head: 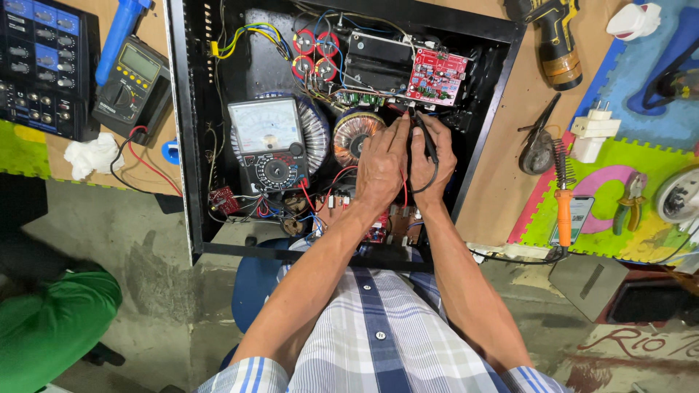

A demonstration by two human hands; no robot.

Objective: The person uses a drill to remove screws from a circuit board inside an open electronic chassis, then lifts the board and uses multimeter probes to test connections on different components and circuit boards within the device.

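Observation:
An open black metal chassis lies in front of me, full of wiring. My left hand and my right hand are close together over its middle, fingertips just below a red circuit board. My right hand grips a black test probe that points up toward the board. My left hand pinches what looks like a red probe; only its red lead shows between my hands. An analog multimeter rests inside the chassis on a blue toroidal transformer, left of a copper-coloured toroid.
A digital multimeter and a white rag lie left of the chassis. On the right are a cordless drill, pliers, an orange soldering iron and foam mats. A green-clothed limb is at lower left.

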